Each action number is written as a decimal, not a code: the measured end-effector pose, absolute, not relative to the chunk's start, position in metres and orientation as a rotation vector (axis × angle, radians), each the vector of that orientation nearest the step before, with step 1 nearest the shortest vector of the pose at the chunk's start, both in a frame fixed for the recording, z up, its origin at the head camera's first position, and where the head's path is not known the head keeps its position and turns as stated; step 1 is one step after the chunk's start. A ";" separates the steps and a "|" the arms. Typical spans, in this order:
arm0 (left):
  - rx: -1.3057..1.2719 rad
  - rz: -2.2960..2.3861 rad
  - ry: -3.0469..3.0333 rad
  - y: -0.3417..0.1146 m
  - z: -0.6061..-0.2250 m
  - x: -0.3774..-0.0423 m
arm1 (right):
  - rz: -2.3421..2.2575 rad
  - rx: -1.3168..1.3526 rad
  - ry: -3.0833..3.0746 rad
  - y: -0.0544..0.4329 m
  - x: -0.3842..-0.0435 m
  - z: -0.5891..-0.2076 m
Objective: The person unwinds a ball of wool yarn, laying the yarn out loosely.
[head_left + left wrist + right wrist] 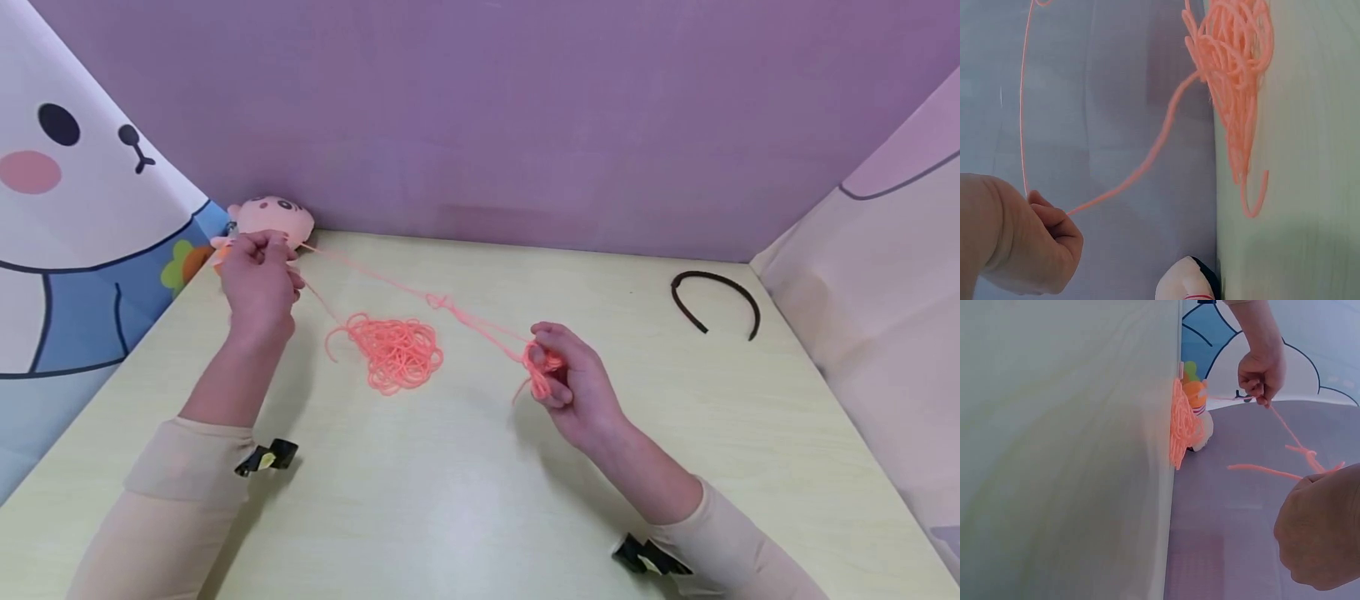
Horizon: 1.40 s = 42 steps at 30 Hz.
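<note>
A length of coral-pink yarn [375, 273] stretches between the two raised hands, with a small knotted loop [439, 302] partway along it. My left hand [259, 279] pinches the strand with curled fingers at the far left. From it, the yarn also runs down to a loose, tangled pile [397, 354] on the table. My right hand [573, 379] holds a small looped bunch of the same yarn [538, 371], a short end hanging below. In the right wrist view, the back of the right hand [1319, 531] hides most of that bunch.
A pink plush toy [273, 218] sits in the back left corner, behind the left hand. On the right of the pale table [450, 500] lies a dark curved band [716, 279]. Purple fabric [510, 125] closes off the back, with printed cloth on both sides.
</note>
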<state>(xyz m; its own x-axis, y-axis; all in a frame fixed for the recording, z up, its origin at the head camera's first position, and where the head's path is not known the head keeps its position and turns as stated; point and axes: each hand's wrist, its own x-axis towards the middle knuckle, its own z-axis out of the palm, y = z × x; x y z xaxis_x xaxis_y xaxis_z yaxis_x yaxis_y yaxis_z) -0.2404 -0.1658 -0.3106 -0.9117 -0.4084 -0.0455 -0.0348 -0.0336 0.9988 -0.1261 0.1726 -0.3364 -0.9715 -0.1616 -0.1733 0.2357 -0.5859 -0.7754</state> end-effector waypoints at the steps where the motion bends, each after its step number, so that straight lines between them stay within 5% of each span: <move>1: 0.460 -2.013 -2.032 -0.165 -0.312 -0.241 | -2.604 0.128 1.295 0.173 -0.126 -0.336; 8: 0.168 -1.826 -2.467 -0.146 -0.319 -0.236 | -2.538 0.142 1.303 0.172 -0.124 -0.336; 22: -0.974 -1.741 -2.830 -0.065 -0.318 -0.174 | -2.317 -0.193 1.356 0.174 -0.121 -0.339; 42: -0.898 -1.828 -2.685 -0.066 -0.315 -0.173 | -2.256 -0.228 1.347 0.173 -0.123 -0.341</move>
